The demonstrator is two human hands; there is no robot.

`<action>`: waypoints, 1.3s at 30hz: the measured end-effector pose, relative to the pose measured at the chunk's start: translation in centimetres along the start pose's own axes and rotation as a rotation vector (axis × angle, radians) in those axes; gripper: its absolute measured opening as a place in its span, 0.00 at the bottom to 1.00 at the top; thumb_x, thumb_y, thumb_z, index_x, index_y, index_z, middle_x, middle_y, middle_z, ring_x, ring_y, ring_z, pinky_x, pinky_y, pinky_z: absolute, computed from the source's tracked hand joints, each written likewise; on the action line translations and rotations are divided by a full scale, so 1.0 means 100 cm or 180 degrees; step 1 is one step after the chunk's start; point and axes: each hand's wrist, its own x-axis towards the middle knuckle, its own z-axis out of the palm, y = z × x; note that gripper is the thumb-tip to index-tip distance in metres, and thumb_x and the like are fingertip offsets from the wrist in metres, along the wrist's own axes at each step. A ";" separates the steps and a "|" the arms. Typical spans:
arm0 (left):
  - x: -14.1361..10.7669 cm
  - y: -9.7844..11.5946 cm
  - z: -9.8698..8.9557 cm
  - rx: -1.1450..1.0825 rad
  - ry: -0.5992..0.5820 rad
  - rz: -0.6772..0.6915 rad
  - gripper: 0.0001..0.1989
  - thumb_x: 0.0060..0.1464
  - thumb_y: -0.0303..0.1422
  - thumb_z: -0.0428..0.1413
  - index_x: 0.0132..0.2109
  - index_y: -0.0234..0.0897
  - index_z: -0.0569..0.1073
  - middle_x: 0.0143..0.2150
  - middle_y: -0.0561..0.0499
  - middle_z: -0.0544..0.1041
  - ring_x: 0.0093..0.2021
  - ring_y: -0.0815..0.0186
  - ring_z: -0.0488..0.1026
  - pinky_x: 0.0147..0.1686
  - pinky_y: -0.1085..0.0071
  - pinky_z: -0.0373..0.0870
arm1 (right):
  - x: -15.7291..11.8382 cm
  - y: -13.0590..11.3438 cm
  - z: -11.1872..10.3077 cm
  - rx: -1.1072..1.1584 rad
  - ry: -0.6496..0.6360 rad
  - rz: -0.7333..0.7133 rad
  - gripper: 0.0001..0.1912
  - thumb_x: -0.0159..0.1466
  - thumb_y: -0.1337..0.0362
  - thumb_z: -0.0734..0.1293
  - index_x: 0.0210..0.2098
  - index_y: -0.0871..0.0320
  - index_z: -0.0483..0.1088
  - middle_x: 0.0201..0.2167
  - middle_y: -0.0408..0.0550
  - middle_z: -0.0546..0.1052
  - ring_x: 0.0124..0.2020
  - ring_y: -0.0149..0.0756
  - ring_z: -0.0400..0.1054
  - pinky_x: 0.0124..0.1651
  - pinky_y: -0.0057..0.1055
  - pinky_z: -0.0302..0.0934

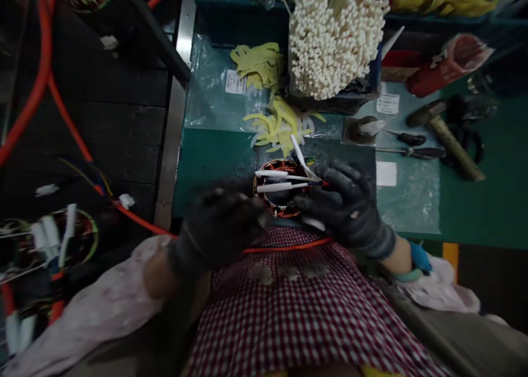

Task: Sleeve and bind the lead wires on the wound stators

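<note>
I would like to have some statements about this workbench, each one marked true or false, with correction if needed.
1. The left hand and right hand are both gloved. True.
2. The left hand holds the hammer. False: the hammer lies on the bench, at the right.
3. White sleeves lie over the coil. True.
4. The apron is plain. False: it is checked.
5. Yellow strips lie beyond the coil. True.

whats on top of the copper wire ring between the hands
Two white-sleeved leads pass over the copper wire ring, and a third slants over its upper right edge. The right hand covers part of the ring's right side, so what lies beneath it cannot be seen.
</note>
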 end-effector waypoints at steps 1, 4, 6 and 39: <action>0.011 0.014 0.006 -0.0022 -0.0119 0.0310 0.18 0.80 0.38 0.50 0.58 0.56 0.86 0.63 0.50 0.87 0.65 0.51 0.81 0.69 0.44 0.76 | 0.000 0.001 0.007 0.0033 -0.0081 0.0219 0.19 0.74 0.50 0.78 0.63 0.40 0.82 0.65 0.49 0.81 0.71 0.58 0.73 0.76 0.67 0.68; 0.033 0.034 0.021 0.0093 -0.0238 0.0435 0.21 0.80 0.32 0.48 0.54 0.53 0.87 0.60 0.50 0.88 0.66 0.53 0.81 0.70 0.44 0.76 | 0.002 0.005 0.021 0.0069 -0.0466 0.0685 0.24 0.75 0.44 0.76 0.65 0.46 0.81 0.65 0.52 0.82 0.72 0.57 0.73 0.74 0.62 0.72; 0.038 0.038 0.025 0.0208 -0.0239 0.0172 0.22 0.80 0.32 0.47 0.57 0.52 0.87 0.61 0.49 0.88 0.66 0.50 0.81 0.69 0.43 0.77 | 0.002 0.005 0.024 0.0146 -0.0540 0.0831 0.25 0.76 0.43 0.75 0.66 0.46 0.80 0.65 0.52 0.81 0.71 0.58 0.73 0.75 0.63 0.71; 0.160 0.016 -0.030 -0.2124 -0.0270 0.1238 0.23 0.67 0.47 0.68 0.62 0.39 0.80 0.52 0.46 0.86 0.50 0.55 0.83 0.51 0.61 0.79 | -0.012 0.039 -0.003 -0.0272 0.0762 0.0802 0.18 0.81 0.56 0.69 0.66 0.48 0.80 0.51 0.50 0.88 0.49 0.46 0.85 0.50 0.42 0.83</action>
